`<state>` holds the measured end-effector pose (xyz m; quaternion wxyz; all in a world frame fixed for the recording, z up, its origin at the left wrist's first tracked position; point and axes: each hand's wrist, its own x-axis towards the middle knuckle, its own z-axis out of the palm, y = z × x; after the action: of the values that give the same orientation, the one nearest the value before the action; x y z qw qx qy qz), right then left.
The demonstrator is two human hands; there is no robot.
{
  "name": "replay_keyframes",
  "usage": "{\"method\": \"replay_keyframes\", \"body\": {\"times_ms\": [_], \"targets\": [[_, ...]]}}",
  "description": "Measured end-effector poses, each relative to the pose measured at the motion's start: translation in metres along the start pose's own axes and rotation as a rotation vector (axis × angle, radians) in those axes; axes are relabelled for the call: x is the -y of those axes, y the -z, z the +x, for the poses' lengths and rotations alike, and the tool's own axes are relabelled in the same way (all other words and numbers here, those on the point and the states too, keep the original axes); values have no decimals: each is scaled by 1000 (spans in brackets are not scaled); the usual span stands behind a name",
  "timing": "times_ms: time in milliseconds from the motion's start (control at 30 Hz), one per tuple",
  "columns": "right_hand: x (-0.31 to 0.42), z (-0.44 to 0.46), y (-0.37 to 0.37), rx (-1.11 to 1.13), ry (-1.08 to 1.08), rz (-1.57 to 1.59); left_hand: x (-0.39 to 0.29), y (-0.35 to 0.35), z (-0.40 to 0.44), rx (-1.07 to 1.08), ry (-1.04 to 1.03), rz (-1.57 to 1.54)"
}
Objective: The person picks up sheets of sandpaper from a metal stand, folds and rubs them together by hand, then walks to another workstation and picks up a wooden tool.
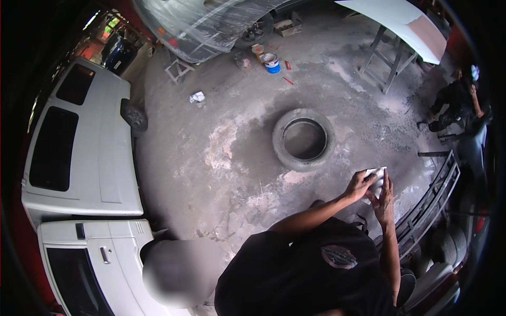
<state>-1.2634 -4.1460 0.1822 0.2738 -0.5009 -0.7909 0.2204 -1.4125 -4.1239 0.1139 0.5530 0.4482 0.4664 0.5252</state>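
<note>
My left hand (360,185) is closed on a small white folded sheet (376,173), paper or cloth, with the thumb pressed against it. From the right, my right hand (384,200) grips the same sheet between thumb and raised fingers. Both hands are close together in front of my black shirt, above the floor. The sheet's lower part is partly hidden by my fingers. A worn tire (281,150) lies flat on the concrete floor, ahead and left of my hands.
A white van (100,158) stands at left, a plastic-covered car (195,26) at the back. A blue paint can (271,64) sits on the floor. A white panel (395,21) rests on a stand. At right are a metal frame (432,195) and another person (456,102).
</note>
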Motion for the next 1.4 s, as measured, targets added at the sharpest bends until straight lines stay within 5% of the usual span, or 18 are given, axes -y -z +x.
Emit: {"method": "replay_keyframes", "body": {"times_ms": [267, 467, 667, 1167, 1400], "targets": [[-23, -13, -7, -7, -59, 110, -5, -17, 3, 145, -79, -1], [5, -16, 20, -58, -361, 728, -23, -30, 10, 353, -36, -72], [-1, -18, 22, -64, -378, 666, -4, -37, 14, 327, -3, -291], [-24, -6, 10, 232, -352, 574, 47, -26, 31, 140, 1, -106], [-12, 7, 18, 157, -424, 410, 30, -25, 31, 229, 13, -85]]}}
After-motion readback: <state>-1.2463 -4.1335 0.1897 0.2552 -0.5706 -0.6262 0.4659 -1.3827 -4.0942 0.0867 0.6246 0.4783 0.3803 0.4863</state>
